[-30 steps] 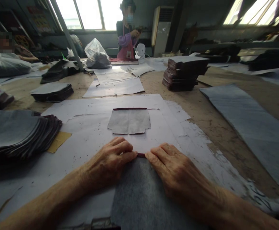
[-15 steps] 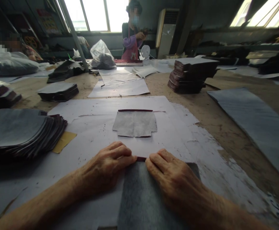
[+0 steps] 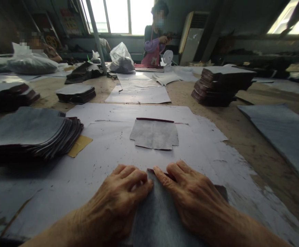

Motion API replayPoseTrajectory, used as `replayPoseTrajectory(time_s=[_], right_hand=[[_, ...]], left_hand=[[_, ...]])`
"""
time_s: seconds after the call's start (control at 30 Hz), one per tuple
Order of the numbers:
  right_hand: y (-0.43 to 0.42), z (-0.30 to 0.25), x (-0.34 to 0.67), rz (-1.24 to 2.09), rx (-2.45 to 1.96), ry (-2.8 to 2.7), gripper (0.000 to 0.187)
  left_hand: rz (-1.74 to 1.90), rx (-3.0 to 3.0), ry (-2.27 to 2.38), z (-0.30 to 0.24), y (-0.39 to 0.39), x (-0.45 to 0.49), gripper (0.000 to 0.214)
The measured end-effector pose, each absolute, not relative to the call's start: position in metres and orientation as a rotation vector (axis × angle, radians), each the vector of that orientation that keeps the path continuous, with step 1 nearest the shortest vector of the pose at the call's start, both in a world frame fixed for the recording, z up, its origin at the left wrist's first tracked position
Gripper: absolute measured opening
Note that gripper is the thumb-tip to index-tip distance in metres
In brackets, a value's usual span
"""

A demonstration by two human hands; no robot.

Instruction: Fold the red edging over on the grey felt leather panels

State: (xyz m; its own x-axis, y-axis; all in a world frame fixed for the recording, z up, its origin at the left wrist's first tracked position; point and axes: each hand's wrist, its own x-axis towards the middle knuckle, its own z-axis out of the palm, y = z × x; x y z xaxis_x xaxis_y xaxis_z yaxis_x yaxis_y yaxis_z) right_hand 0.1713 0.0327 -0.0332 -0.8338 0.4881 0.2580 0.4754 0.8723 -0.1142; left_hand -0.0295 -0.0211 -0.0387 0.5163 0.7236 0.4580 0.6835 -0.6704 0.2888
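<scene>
A grey fabric-like panel (image 3: pixel 159 212) with a dark red folded strip along its far edge lies on the white paper in front of me. My left hand (image 3: pixel 123 192) is closed at the panel's left edge, thumb and curled fingers pinching near the far left corner. Over the right part rests my right hand (image 3: pixel 190 188), its forefinger stretched along the folded strip and pressing on it; the palm hides much of the panel. Just beyond both hands, a smaller grey panel (image 3: pixel 154 133) with notched corners and its own dark red far edge lies flat.
A fanned stack of grey panels (image 3: pixel 26 127) stands at left, a yellow piece (image 3: pixel 80 145) beside it. Smaller stacks (image 3: pixel 74 93) lie behind. A tall dark red stack (image 3: pixel 218 85) stands at back right, near a long grey sheet (image 3: pixel 280 133). Across the table stands a co-worker (image 3: pixel 154 44).
My right forefinger has stretched out to the left along the folded strip. My left fingertips have drawn back slightly to the panel's left edge. The camera view has turned left.
</scene>
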Motion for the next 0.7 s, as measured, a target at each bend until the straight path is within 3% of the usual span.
replayPoseTrajectory(time_s=[0.7], right_hand=[[0.027,-0.02,0.158,-0.018,-0.922,-2.811,0.06]], left_hand=[[0.897,2.648,1.241,-0.038,-0.025,-0.028,0.038]])
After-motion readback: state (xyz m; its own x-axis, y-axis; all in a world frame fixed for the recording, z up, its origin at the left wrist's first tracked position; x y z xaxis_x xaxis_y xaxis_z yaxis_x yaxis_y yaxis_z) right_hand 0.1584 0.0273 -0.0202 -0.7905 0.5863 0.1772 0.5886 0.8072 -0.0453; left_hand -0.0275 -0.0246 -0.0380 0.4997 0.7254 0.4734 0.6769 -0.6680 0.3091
